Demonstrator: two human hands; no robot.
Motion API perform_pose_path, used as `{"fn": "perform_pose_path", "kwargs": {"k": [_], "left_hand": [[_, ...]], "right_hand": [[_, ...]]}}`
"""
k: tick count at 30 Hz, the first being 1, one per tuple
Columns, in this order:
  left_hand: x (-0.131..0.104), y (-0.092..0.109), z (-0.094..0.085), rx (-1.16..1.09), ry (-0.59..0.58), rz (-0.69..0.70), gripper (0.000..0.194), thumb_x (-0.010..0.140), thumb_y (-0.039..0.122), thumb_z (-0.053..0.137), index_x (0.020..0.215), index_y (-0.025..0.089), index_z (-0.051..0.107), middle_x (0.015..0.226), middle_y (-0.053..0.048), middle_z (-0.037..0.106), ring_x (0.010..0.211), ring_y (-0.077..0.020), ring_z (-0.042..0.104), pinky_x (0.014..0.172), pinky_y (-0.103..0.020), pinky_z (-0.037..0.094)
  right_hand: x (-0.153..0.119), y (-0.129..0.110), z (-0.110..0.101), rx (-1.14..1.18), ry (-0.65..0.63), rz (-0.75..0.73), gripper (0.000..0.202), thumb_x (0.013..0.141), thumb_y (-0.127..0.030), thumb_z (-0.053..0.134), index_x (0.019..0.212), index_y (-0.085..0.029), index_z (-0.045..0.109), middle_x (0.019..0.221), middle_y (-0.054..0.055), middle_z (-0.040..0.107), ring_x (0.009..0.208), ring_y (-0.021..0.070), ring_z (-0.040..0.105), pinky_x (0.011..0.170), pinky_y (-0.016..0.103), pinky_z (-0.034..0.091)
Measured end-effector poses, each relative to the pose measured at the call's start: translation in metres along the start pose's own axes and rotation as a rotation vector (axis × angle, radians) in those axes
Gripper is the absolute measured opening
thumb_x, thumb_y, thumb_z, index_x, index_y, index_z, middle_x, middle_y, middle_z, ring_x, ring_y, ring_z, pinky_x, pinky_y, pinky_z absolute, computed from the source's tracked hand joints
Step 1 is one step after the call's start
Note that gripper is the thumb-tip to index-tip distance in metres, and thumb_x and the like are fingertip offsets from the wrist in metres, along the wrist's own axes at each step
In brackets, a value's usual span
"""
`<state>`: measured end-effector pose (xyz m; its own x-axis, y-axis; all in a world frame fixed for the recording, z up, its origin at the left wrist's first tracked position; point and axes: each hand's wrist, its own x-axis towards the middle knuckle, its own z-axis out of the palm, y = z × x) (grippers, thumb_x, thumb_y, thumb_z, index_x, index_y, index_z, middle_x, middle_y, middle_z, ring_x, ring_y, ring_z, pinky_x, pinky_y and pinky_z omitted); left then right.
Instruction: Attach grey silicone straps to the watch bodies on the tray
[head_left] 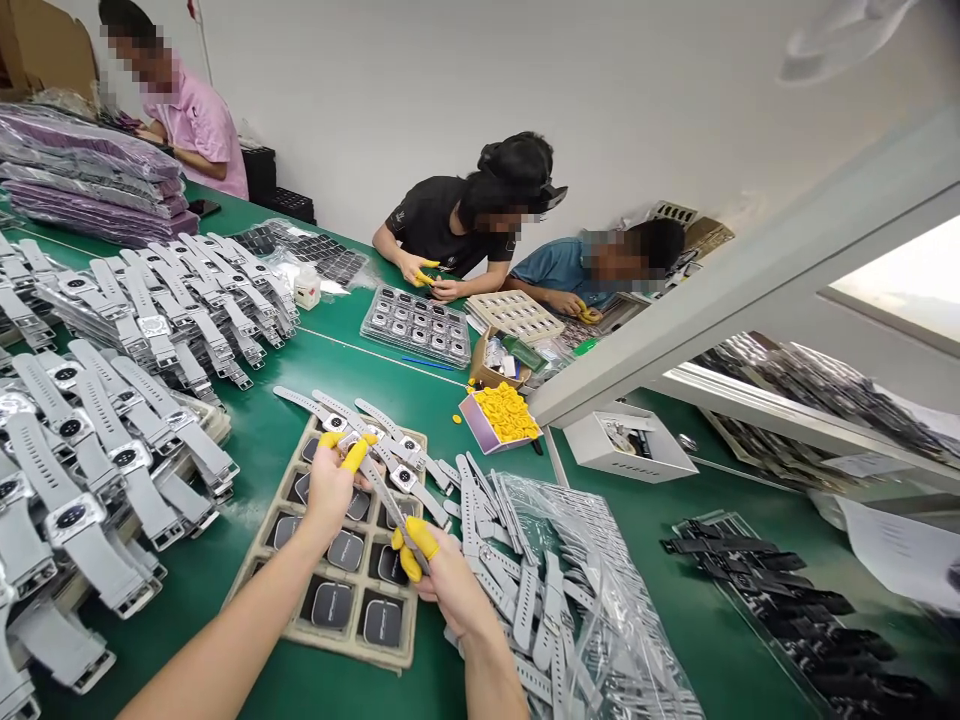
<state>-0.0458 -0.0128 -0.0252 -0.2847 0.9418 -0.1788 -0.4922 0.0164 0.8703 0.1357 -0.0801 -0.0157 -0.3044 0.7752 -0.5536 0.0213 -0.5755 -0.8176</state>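
My left hand (335, 485) wears yellow finger cots and is closed on one end of a grey watch strap (385, 492). The strap slants down to my right hand (442, 568), also in yellow finger cots, which pinches its other end. Whether a watch case is attached under my left fingers is hidden. Both hands are above a beige moulded tray (300, 632) whose compartments hold dark square watch faces (332, 606). Several grey-strapped watches (406, 478) lie across the tray's far end. Loose grey straps (525, 605) are heaped right of my right hand, by a clear plastic bag (600, 560).
Stacks of grey-strapped watches (124, 455) fill the left side. Ahead are a box of yellow finger cots (504, 415) and a clear tray of watch cases (416, 325). Black straps (780, 590) lie right, beyond a white post (675, 290). Three people work across the green table (337, 345).
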Motion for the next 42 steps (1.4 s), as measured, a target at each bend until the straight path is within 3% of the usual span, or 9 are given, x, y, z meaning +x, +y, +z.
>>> {"fn": "perform_pose_path", "kwargs": {"k": [4,7,11,15,17,20,31,38,42], "left_hand": [[0.007,0.005,-0.005,-0.022,0.085,0.006,0.045,0.070,0.039,0.082,0.099,0.019,0.054,0.072,-0.001,0.072,0.048,-0.0129,0.062,0.040,-0.019,0.044],[0.009,0.002,-0.006,0.005,0.060,-0.071,0.040,0.073,0.038,0.079,0.100,0.018,0.058,0.075,-0.003,0.073,0.050,-0.0140,0.065,0.039,-0.018,0.041],[-0.005,-0.015,-0.002,0.276,-0.298,-0.236,0.033,0.085,0.036,0.067,0.111,0.016,0.065,0.070,-0.003,0.072,0.049,-0.0166,0.064,0.043,-0.023,0.045],[-0.021,-0.022,0.000,0.670,-0.646,0.084,0.036,0.089,0.017,0.054,0.121,0.019,0.070,0.107,-0.009,0.078,0.091,-0.0219,0.073,0.081,-0.034,0.061],[-0.025,-0.019,-0.001,0.809,-0.762,0.241,0.047,0.087,0.009,0.049,0.127,0.022,0.070,0.129,-0.010,0.072,0.117,-0.0241,0.068,0.105,-0.040,0.054],[-0.026,-0.013,-0.003,0.914,-0.849,0.309,0.057,0.084,0.003,0.044,0.132,0.023,0.068,0.135,-0.010,0.069,0.128,-0.0248,0.063,0.114,-0.043,0.048],[-0.023,-0.010,-0.006,0.891,-0.925,0.364,0.055,0.085,0.003,0.041,0.130,0.023,0.066,0.134,-0.008,0.069,0.126,-0.0214,0.063,0.113,-0.038,0.049],[-0.027,-0.006,-0.002,0.901,-0.794,0.311,0.042,0.096,0.012,0.039,0.129,0.018,0.065,0.128,-0.012,0.070,0.114,-0.0242,0.067,0.103,-0.040,0.055],[-0.028,-0.007,-0.003,0.932,-0.845,0.334,0.049,0.090,0.007,0.041,0.132,0.018,0.064,0.130,-0.012,0.069,0.124,-0.0255,0.064,0.110,-0.042,0.051]], "right_hand": [[0.001,0.001,-0.004,0.008,0.012,-0.020,0.054,0.087,-0.071,0.063,0.085,-0.017,0.063,0.054,-0.007,0.047,0.043,0.0040,0.021,0.042,0.020,0.010],[0.004,0.001,-0.006,0.076,0.095,-0.150,0.052,0.082,-0.069,0.072,0.082,-0.019,0.060,0.057,-0.005,0.056,0.041,0.0042,0.030,0.041,0.019,0.021],[0.010,0.003,-0.001,0.154,0.134,-0.277,0.047,0.081,-0.061,0.078,0.082,-0.020,0.056,0.063,-0.004,0.062,0.041,0.0054,0.040,0.042,0.020,0.034],[0.013,0.008,0.005,0.207,0.111,-0.250,0.044,0.081,-0.058,0.080,0.087,-0.020,0.057,0.059,-0.006,0.060,0.038,0.0062,0.041,0.039,0.020,0.033],[0.014,0.010,0.006,0.232,0.121,-0.221,0.045,0.079,-0.057,0.082,0.089,-0.020,0.058,0.055,-0.007,0.057,0.037,0.0057,0.038,0.037,0.019,0.031],[0.014,0.010,0.006,0.249,0.124,-0.192,0.048,0.076,-0.059,0.083,0.087,-0.021,0.057,0.050,-0.010,0.052,0.035,0.0042,0.032,0.035,0.017,0.025],[0.011,0.008,0.003,0.312,0.027,-0.130,0.044,0.074,-0.053,0.085,0.080,-0.021,0.055,0.043,-0.011,0.045,0.034,0.0023,0.020,0.033,0.016,0.015],[0.013,0.004,0.001,0.461,0.076,-0.238,0.042,0.075,-0.050,0.085,0.077,-0.021,0.055,0.046,-0.012,0.041,0.037,0.0019,0.019,0.033,0.014,0.016],[0.011,0.004,0.002,0.412,0.044,-0.215,0.043,0.076,-0.052,0.084,0.077,-0.021,0.054,0.045,-0.011,0.043,0.036,0.0024,0.022,0.033,0.014,0.018]]}}
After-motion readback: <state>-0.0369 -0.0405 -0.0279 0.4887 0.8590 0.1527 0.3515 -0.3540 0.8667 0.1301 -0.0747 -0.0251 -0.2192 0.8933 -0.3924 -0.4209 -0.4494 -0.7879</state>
